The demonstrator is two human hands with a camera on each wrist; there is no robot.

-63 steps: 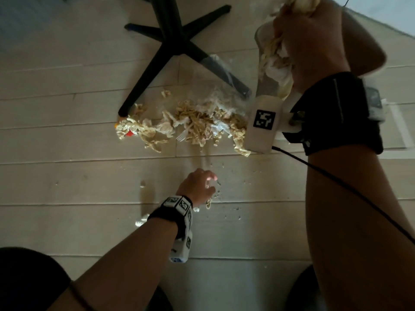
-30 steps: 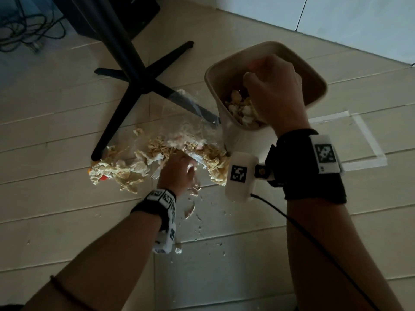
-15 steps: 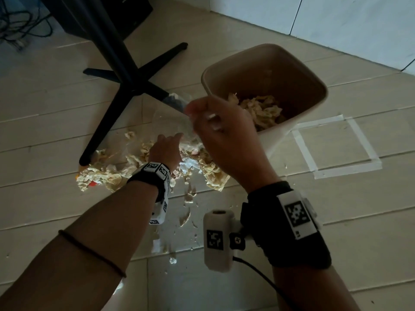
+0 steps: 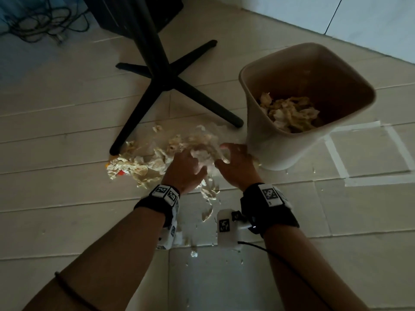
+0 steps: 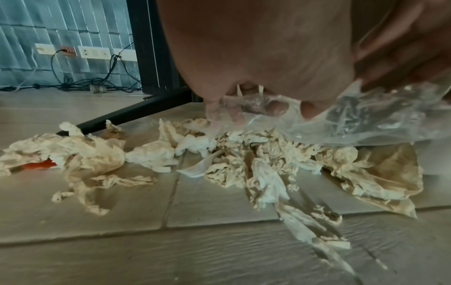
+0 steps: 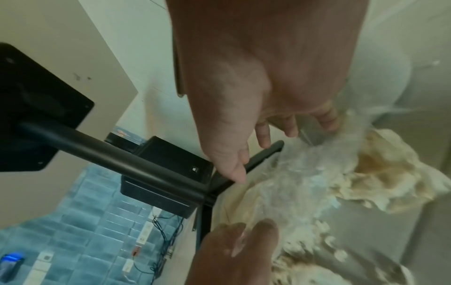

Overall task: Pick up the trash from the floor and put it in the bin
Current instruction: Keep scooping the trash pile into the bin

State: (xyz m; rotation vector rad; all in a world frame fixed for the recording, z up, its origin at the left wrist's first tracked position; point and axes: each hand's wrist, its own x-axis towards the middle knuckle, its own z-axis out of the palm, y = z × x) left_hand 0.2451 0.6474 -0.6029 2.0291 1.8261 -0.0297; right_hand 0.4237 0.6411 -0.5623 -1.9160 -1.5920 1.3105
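Crumpled, stained tissues (image 4: 143, 169) lie in a heap on the pale floor, with a clear plastic bag (image 5: 366, 119) over its right part. A beige bin (image 4: 269, 142) stands just right of the heap and holds more tissues (image 4: 292, 113). My left hand (image 4: 195, 160) is down on the heap; the left wrist view shows its fingers (image 5: 273, 107) curled into the clear plastic. My right hand (image 4: 226, 153) is beside it, next to the bin's wall. In the right wrist view its fingers (image 6: 288, 127) are spread loosely over the plastic bag (image 6: 292, 183) and hold nothing.
A black stand (image 4: 166, 86) with splayed legs rises just behind the heap; one leg ends by the bin. Small tissue scraps (image 4: 206, 212) dot the floor between my wrists. A taped square (image 4: 336, 158) marks the floor right of the bin. Cables (image 4: 40, 21) lie far left.
My right hand dropped its wad into the bin and came down to the heap beside my left hand. The left hand moved from the loose scraps up onto the heap.
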